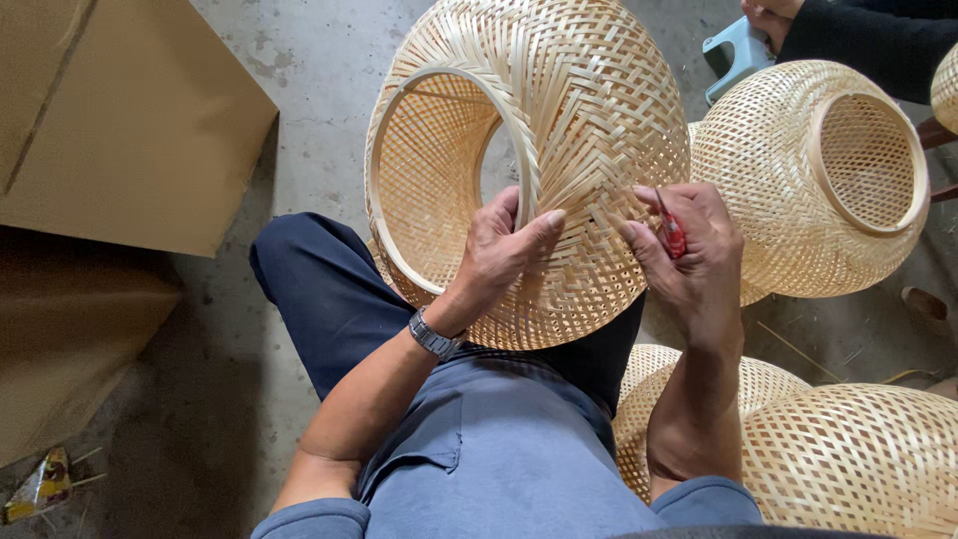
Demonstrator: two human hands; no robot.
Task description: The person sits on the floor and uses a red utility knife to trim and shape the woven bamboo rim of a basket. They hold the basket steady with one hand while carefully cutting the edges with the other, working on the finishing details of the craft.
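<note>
The left hand [499, 250] gripped the woven bamboo basket [579, 120] at its round rim; the right hand [689, 250] fingers closed around small red-handled cutters [672, 232].

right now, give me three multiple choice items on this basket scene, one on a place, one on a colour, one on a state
1. Where does the cardboard box lie?
A. on the floor at the person's left
B. on the person's lap
C. atop a basket

2. What colour is the tool in the right hand?
A. blue
B. red
C. green

3. How does the left hand stand to the woven basket?
A. apart from it
B. flat on the floor
C. gripping its rim, thumb pressed on the weave

Answers:
1 A, the box shows on the concrete at upper left.
2 B, red shows between the fingers.
3 C, fingers curl round the hoop edge.
</note>
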